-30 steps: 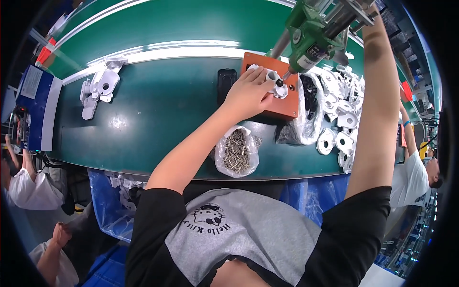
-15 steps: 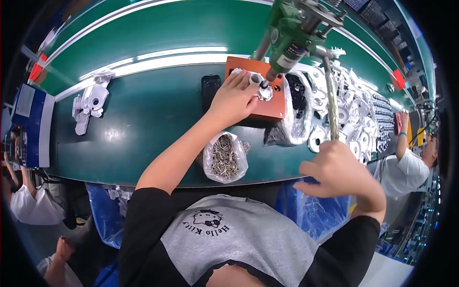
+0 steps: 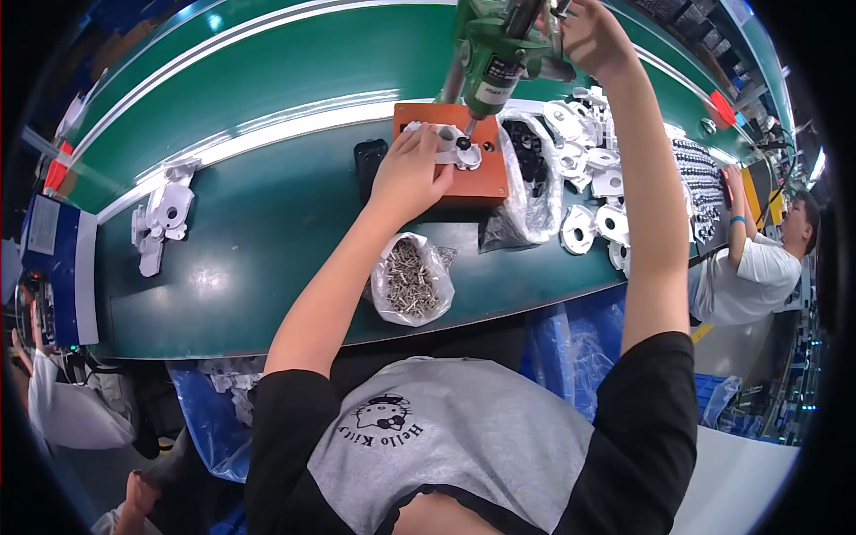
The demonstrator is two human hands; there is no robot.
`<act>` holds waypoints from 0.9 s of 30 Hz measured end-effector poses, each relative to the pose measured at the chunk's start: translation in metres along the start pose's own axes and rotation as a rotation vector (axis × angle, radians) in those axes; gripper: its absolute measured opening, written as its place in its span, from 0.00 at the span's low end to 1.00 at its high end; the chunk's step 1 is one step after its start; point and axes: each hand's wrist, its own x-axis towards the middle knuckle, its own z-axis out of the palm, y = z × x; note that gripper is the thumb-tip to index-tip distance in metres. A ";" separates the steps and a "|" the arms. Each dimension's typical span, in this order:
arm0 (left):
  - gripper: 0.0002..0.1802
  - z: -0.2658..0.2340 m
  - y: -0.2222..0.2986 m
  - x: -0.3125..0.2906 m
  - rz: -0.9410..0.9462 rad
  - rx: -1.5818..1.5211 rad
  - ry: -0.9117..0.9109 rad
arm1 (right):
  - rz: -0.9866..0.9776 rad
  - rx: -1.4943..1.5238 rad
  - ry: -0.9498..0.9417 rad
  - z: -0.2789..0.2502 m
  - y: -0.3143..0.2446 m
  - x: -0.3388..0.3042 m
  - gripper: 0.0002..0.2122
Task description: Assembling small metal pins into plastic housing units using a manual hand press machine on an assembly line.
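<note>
On the orange block (image 3: 459, 185) lies a white plastic part (image 3: 467, 157) with a round opening and a small black piece on it. My left hand (image 3: 408, 174) holds the part's left side down, fingers closed over it. Just above the black piece stands the tip of a green press (image 3: 490, 67), apart from it. At the top edge my right hand (image 3: 599, 40) is raised beside the press head, fingers curled at its lever (image 3: 555, 34); the fingertips are partly hidden.
A bag of metal screws (image 3: 412, 281) sits near the front edge. Right of the block are a bag of black pieces (image 3: 528, 192) and piled white parts (image 3: 580, 229). More white parts (image 3: 169, 209) lie at left. A co-worker (image 3: 749, 267) works at far right.
My right hand has gone up from near the front edge to the press head, the lever swinging up with it. The press tip has lifted off the part. The left hand stays on the part.
</note>
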 end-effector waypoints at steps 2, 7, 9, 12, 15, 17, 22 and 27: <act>0.27 -0.009 -0.005 -0.007 -0.028 -0.020 -0.012 | 0.021 0.179 0.035 0.020 0.012 -0.050 0.24; 0.37 -0.011 -0.008 -0.009 -0.121 0.119 -0.117 | -0.221 -0.984 0.383 -0.006 0.066 -0.192 0.16; 0.37 0.000 -0.004 -0.004 -0.143 0.149 -0.118 | -0.244 -1.500 0.379 -0.024 0.107 -0.251 0.19; 0.31 -0.003 -0.002 -0.003 -0.181 0.027 -0.117 | -0.009 -1.672 0.294 -0.024 0.173 -0.322 0.21; 0.23 -0.017 -0.010 0.010 -0.014 -0.140 -0.057 | -0.215 -1.436 0.410 0.006 0.176 -0.347 0.13; 0.21 -0.030 -0.011 0.019 0.004 -0.204 -0.152 | -0.224 -1.387 0.456 0.013 0.181 -0.350 0.12; 0.19 -0.063 -0.010 0.031 -0.234 -0.353 -0.232 | -0.284 -1.442 0.460 0.007 0.193 -0.344 0.10; 0.12 -0.074 -0.069 0.010 -0.587 -0.473 0.195 | -0.280 -1.365 0.544 0.008 0.197 -0.348 0.11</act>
